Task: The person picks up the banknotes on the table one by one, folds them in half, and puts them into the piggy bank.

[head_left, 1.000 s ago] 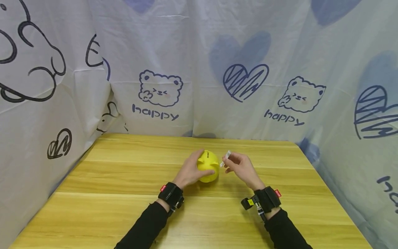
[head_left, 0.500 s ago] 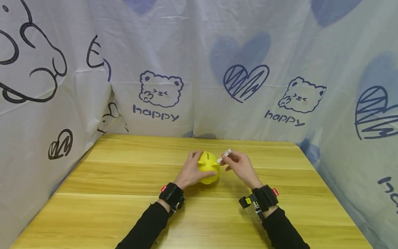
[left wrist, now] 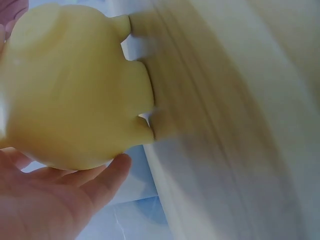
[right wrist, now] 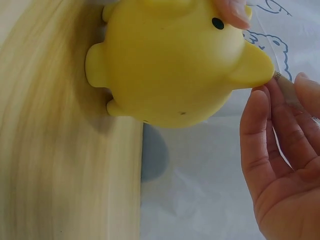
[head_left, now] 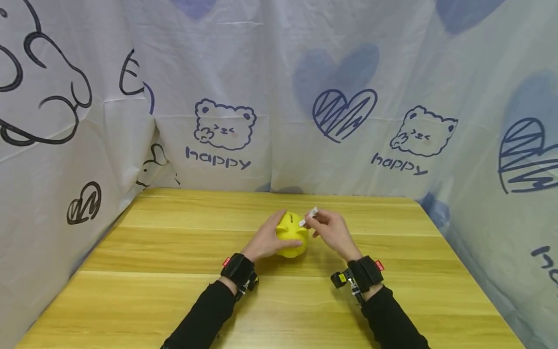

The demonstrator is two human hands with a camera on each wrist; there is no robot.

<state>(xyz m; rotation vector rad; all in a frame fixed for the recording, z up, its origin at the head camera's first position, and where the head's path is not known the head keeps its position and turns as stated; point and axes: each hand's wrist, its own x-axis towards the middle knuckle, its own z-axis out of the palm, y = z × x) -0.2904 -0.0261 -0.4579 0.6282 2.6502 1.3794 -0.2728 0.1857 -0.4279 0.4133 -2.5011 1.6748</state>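
Observation:
A yellow piggy bank (head_left: pixel 287 234) with a dark slot in its top stands on the table. My left hand (head_left: pixel 264 241) grips it from the left, thumb across the near side and fingers around the far side. In the left wrist view, its short feet point toward the wood and fingers (left wrist: pixel 97 187) press against its body. My right hand (head_left: pixel 334 232) pinches a small folded slip of paper (head_left: pixel 312 212) between thumb and fingers, tilted, its lower end overlapping the pig's right side near the ear. In the right wrist view, the slip (right wrist: pixel 287 91) shows at the ear tip (right wrist: pixel 260 67).
The wooden table (head_left: pixel 174 291) extends around both hands. A pale curtain (head_left: pixel 279 72) printed with hearts and bear faces encloses the back and sides. Each wrist wears a black strap with a small camera (head_left: pixel 338 279).
My right hand has moved left with the paper slip, from beside the piggy bank to over its right side. The left hand keeps its grip, and the bank has barely shifted.

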